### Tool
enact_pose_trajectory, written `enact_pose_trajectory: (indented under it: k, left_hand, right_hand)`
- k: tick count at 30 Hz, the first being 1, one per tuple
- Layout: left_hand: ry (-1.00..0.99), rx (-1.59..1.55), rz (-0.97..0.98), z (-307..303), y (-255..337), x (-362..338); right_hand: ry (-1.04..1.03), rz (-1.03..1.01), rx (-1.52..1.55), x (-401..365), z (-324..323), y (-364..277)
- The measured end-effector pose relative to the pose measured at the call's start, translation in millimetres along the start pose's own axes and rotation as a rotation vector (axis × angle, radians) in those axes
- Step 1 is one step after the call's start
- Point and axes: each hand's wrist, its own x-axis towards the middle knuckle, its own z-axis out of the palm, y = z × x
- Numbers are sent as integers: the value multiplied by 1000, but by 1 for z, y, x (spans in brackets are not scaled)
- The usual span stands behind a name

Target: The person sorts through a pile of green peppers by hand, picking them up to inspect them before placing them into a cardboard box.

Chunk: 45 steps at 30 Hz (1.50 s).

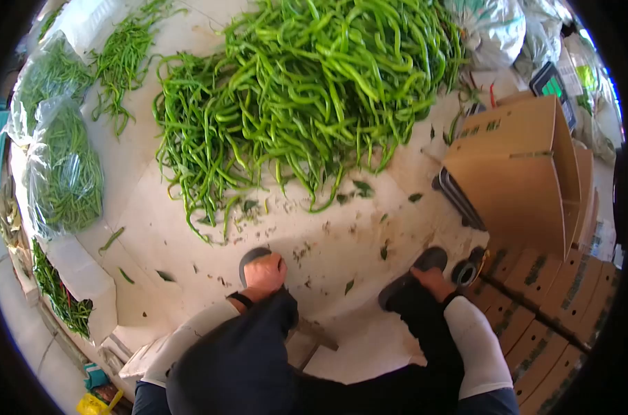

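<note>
Left hand (265,272) at 7 o'clock, green peppers (327,90) heaped at 12, right hand (435,282) at 4.
Counting from the middle of our view, the full clear bag (68,173) at 9 o'clock may slump if someone bumps it; our left shoe (246,263) is near the loose edge of the peppers, so sliding it forward may crush some; the tape roll (466,272) lies just beside our right shoe (404,283), and a careless step may kick it. Our left hand rests by the left knee (276,311), its fingers seemingly curled; we cannot tell if it holds something. Our right hand reaches down beyond the right knee (410,315); its fingers are hidden, so we cannot tell whether it is clenched or released.
</note>
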Motion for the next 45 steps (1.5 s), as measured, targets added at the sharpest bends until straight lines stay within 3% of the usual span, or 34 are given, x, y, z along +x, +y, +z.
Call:
enact_pose_trajectory:
  k: [2,5,12,14,18,20,24,26,32,35,36,41,45]
  left_hand:
    - [-27,8,13,-1,-3,6]
    - [55,-35,32,4,-7,3]
    - [37,-62,-26,5,-8,2]
    - [69,-57,-20,9,-7,0]
    - [70,-66,-40,4,-7,-1]
    - [82,-69,-36,3,-8,-1]
    - [84,-77,-45,3,-3,-2]
    - [78,-62,-48,1,-3,-1]
    - [75,-36,-44,4,-3,-1]
    - [47,-67,-62,-1,-1,1]
    - [27,-64,-49,-1,-2,1]
    - [-39,-53,-67,-4,0,-4]
    - [60,-70,-38,-4,2,-2]
  right_hand:
    - [147,-86,-118,13,14,14]
    - [-50,61,70,1,1,0]
    - [-10,-108,234,15,20,33]
    - [156,-412,-317,67,42,76]
    - [196,-486,-416,-3,16,7]
    - [179,-246,-453,-3,23,3]
    - [208,-302,-456,20,38,24]
    - [255,-573,-539,43,46,46]
    - [453,-679,-604,80,72,77]
    - [365,-732,-723,37,48,47]
    - [348,-617,-662,42,54,47]
    - [327,-507,-598,41,57,48]
    - [305,-399,-503,29,46,32]
